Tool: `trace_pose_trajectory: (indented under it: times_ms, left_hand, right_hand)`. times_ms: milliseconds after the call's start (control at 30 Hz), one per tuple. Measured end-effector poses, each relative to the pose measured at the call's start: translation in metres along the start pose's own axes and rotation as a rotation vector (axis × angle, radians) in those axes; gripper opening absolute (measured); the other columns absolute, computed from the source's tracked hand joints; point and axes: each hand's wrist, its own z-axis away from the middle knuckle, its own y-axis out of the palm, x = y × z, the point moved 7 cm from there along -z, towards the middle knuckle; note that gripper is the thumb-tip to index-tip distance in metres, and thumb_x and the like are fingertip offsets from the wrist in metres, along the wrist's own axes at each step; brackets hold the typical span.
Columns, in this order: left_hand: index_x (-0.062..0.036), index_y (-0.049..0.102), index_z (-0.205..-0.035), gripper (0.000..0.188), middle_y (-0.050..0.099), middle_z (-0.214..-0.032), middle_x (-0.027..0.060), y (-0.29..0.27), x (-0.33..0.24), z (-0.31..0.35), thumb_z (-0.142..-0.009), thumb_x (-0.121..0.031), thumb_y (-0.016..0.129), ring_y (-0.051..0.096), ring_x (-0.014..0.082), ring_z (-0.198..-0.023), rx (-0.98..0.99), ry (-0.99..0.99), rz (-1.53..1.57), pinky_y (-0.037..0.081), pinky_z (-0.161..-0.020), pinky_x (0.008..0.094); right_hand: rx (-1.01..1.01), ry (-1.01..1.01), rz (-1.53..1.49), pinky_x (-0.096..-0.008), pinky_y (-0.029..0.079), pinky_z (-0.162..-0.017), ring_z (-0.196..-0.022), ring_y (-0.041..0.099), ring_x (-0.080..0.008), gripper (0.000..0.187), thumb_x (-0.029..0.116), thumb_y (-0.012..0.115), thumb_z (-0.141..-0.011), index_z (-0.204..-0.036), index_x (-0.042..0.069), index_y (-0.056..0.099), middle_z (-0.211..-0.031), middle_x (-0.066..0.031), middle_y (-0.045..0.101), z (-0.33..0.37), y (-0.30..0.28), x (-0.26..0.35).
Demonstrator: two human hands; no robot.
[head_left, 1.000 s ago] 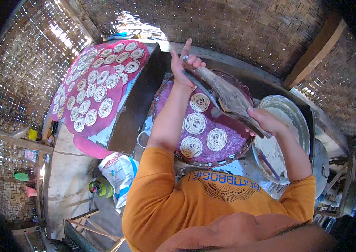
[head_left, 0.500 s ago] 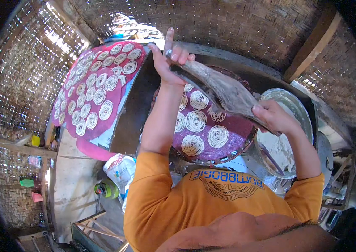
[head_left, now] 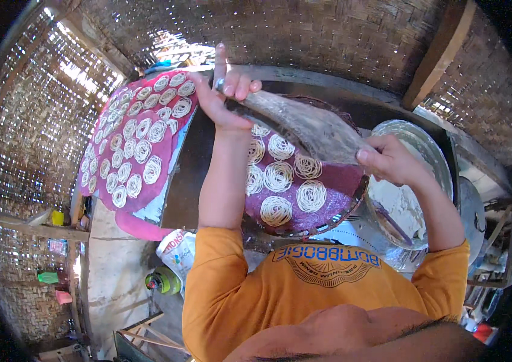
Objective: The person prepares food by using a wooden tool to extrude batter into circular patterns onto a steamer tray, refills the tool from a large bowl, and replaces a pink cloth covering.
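Over a round tray (head_left: 352, 208) lined with purple cloth, I hold a long, weathered grey-brown wooden tool (head_left: 316, 128) at a slant. My left hand (head_left: 227, 99) grips its far left end, with some fingers curled over it, the index finger pointing up and a ring showing. My right hand (head_left: 393, 160) is closed around the lower right end. Several pale coiled noodle nests (head_left: 311, 196) lie on the tray below, partly hidden by the tool and my left forearm. Right of the tray, a large basin (head_left: 443, 160) holds white batter or dough (head_left: 398, 196); a dark stick (head_left: 393, 224) leans inside.
At left, a pink-purple cloth (head_left: 108, 187) carries many more nests. A white sack (head_left: 179, 250) and a green gas cylinder (head_left: 164, 281) stand below it. A round metal lid (head_left: 472, 208) is beside the basin. Woven bamboo walls (head_left: 328, 42) and a wooden post (head_left: 440, 54) enclose the far side.
Both hands still hold the wooden tool. My left hand and its end of the tool have shifted left and slightly down in the picture; the surroundings have shifted a little too.
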Motion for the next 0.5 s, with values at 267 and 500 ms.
trace_pose_trajectory:
  times_ms: [267,500]
  left_hand:
    - [-0.0102,0.045,-0.119,0.068,0.039,-0.053,-0.0039,-0.01,0.032,0.023,-0.079,-0.064,0.032,0.039,0.0105,-0.051,-0.183,-0.086,0.022,0.04,-0.063,0.0314]
    - [-0.0071,0.043,-0.12,0.055,0.056,-0.103,0.0107,-0.096,0.129,0.092,-0.087,-0.049,0.029,0.05,0.0226,-0.098,-0.583,-0.828,-0.469,0.036,-0.089,0.035]
  right_hand:
    - [0.117,0.143,-0.068,-0.0224,0.038,-0.042,-0.047,0.048,-0.0083,0.044,0.047,0.052,-0.077,-0.079,0.003,0.058,-0.055,-0.0021,0.05,0.019,0.002,-0.035]
    - [0.086,0.106,-0.163,-0.023,0.038,-0.044,-0.048,0.046,-0.0073,0.039,0.041,0.053,-0.08,-0.081,0.002,0.058,-0.056,-0.0005,0.049,0.023,-0.001,-0.047]
